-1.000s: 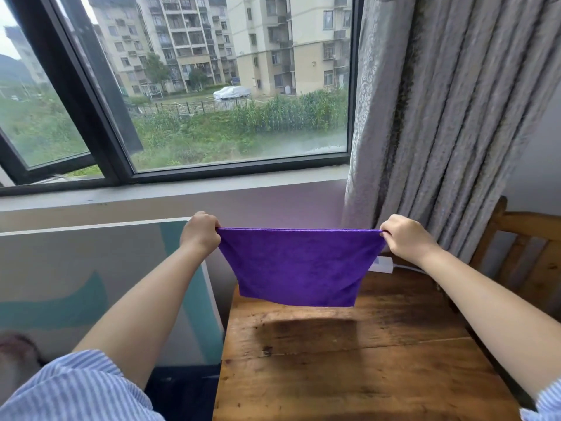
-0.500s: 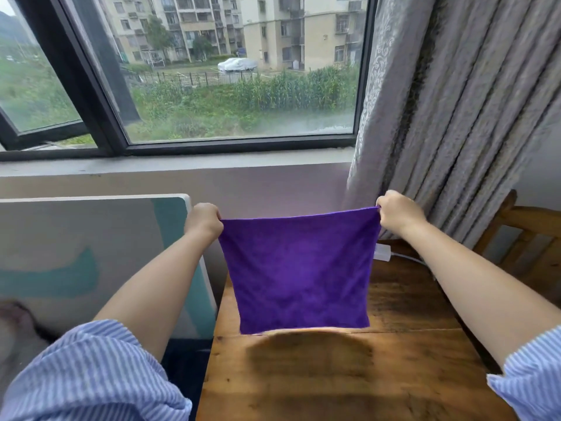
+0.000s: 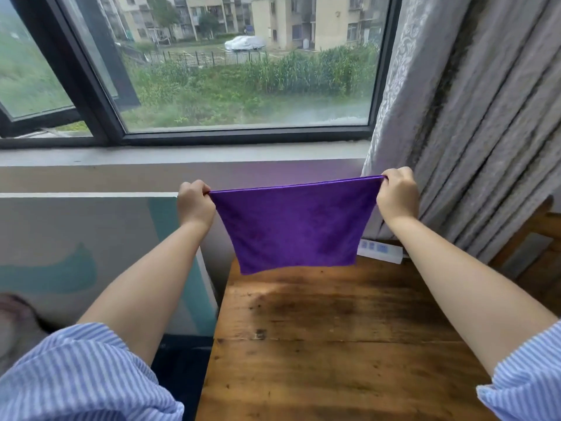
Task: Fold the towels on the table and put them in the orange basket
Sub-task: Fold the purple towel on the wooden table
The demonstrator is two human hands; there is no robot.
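Head camera looks forward and down over the table [image 3: 334,344] toward the window [image 3: 243,71].

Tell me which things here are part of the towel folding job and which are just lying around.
Part of the job:
purple towel, held up by its top corners
left hand
right hand
wooden table

Just lying around:
white power strip
grey curtain
wooden chair
painted board

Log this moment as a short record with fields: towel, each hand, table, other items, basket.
towel: purple towel, held up in the air by its top corners, hanging flat above the table's far edge
left hand: left hand pinches the top left corner
right hand: right hand pinches the top right corner
table: wooden table, towel's shadow on it
other items: white power strip at the far edge; grey curtain
basket: not in view
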